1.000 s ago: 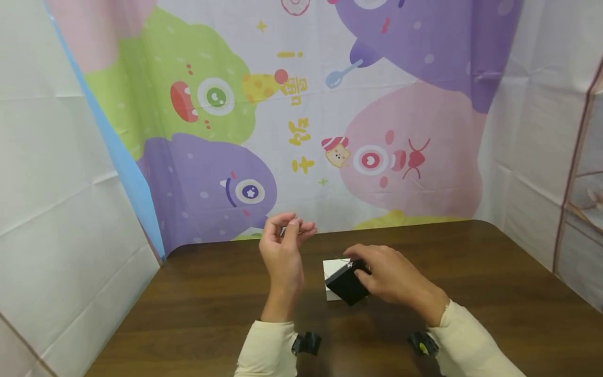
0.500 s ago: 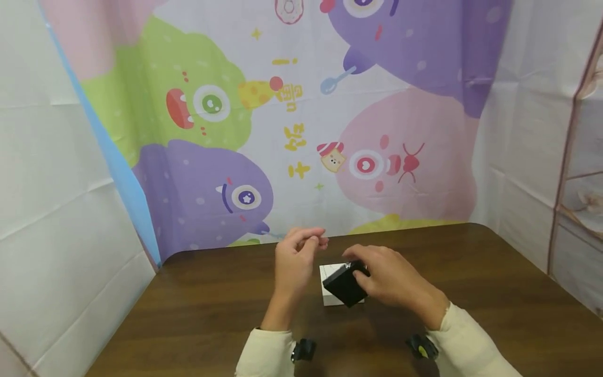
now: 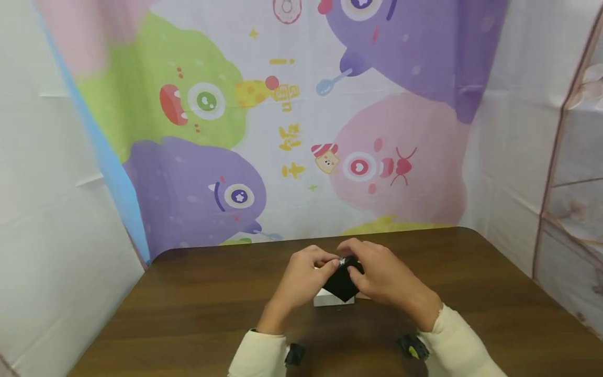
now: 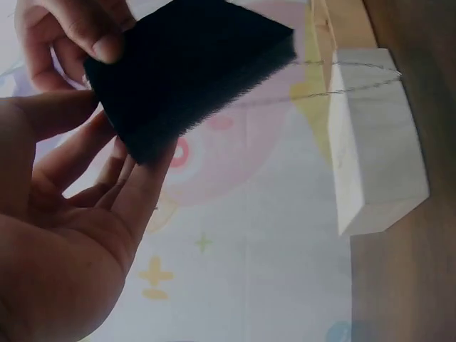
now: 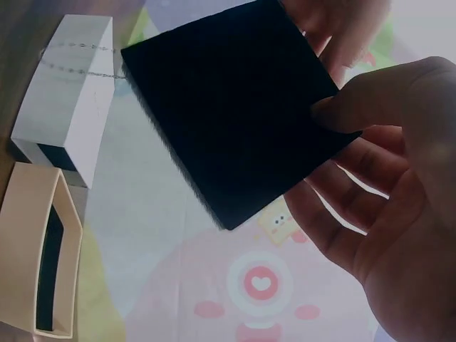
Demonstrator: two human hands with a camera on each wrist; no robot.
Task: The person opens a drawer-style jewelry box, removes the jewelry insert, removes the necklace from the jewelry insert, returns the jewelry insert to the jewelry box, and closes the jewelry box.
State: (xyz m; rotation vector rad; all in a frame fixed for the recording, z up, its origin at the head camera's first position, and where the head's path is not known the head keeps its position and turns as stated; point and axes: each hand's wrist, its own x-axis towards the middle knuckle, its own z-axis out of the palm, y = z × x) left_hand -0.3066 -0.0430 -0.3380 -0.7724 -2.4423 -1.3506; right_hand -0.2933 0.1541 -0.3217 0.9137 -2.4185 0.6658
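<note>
A square black jewelry pad (image 3: 341, 287) is tilted between both hands. My right hand (image 3: 383, 272) grips its right edge, thumb on the dark face and fingers behind, as the right wrist view shows. At the pad's upper edge sits a small silver pendant (image 3: 343, 261). My left hand (image 3: 303, 275) has thumb and forefinger pinched together beside the pendant; its necklace end is hidden between the fingertips. In the left wrist view its other fingers lie behind the pad's corner. A thin silver necklace chain (image 4: 313, 95) loops down from the pad in front of a white box.
Below the pad, a white box (image 3: 332, 299) stands on the dark wooden table (image 3: 188, 309). Beside it is a tan box (image 5: 18, 249) with an opening and a dark inside. A cartoon-printed cloth (image 3: 292, 209) hangs behind the table, with pale panels at both sides.
My left hand has come down and right from above the pad, bringing the stretched chain in to the pad's edge. The right hand still grips the pad, nearly in place.
</note>
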